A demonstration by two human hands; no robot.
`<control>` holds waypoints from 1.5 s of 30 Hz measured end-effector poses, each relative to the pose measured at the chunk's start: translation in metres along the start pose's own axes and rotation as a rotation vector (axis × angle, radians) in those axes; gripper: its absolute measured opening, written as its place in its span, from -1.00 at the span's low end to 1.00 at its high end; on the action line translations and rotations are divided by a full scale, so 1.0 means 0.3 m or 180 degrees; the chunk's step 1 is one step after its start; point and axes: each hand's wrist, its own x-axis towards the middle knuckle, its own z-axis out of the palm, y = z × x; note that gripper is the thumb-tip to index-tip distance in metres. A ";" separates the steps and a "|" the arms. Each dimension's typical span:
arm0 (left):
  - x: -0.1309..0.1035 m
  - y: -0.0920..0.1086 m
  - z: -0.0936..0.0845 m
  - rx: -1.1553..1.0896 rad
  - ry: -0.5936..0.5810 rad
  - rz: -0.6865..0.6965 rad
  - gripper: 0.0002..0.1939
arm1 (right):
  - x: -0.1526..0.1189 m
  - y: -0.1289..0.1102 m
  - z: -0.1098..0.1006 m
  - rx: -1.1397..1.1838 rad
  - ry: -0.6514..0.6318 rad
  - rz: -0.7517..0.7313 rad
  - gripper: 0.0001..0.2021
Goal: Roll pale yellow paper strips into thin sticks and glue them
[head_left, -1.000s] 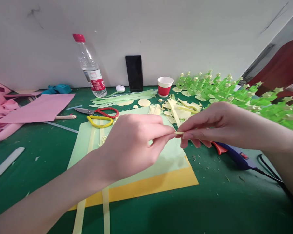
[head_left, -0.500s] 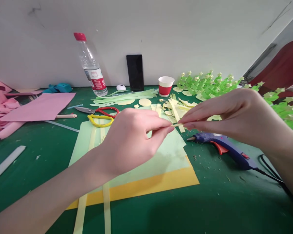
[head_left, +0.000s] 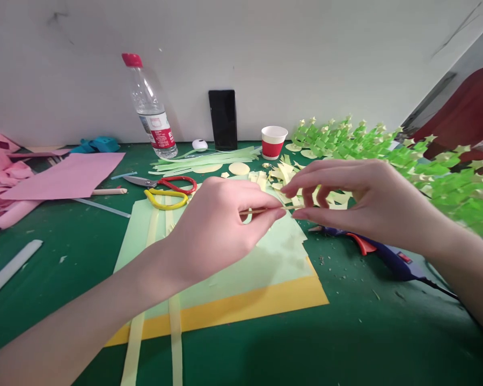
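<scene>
My left hand (head_left: 221,230) pinches a thin pale-yellow paper strip (head_left: 293,207) between thumb and fingertips, above the middle of the work surface. The strip's end sticks out to the right. My right hand (head_left: 358,201) is around that end with thumb and fingers apart, not gripping it; whether a finger touches it I cannot tell. Below my hands lie light green paper sheets (head_left: 241,284) over a yellow-orange sheet (head_left: 265,303). Two long pale strips (head_left: 175,343) lie across the sheets' left side. Behind my hands is a pile of pale-yellow paper scraps (head_left: 284,174).
Red-and-yellow scissors (head_left: 167,199) lie left of my hands. A blue glue gun (head_left: 390,260) rests partly under my right hand. Behind stand a bottle (head_left: 155,115), a phone (head_left: 223,120) and a paper cup (head_left: 273,143). Green paper plants (head_left: 346,142) fill the right; pink paper (head_left: 68,174) lies left.
My right hand has loosened its pinch on the strip; its fingers have spread and it has shifted slightly left. My left hand keeps its hold in nearly the same place.
</scene>
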 end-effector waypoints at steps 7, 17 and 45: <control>-0.010 0.006 -0.003 0.0090 -0.0095 0.0165 -0.86 | -0.015 -0.015 0.009 -0.0253 0.0075 -0.0327 -0.88; -0.004 0.007 0.001 0.0130 -0.0074 0.0199 -0.80 | -0.029 -0.029 0.007 -0.0783 0.0335 -0.0813 -0.90; -0.019 0.013 0.002 0.0182 -0.0219 0.0281 -0.71 | -0.032 -0.051 0.011 -0.0912 0.0095 -0.0845 -0.85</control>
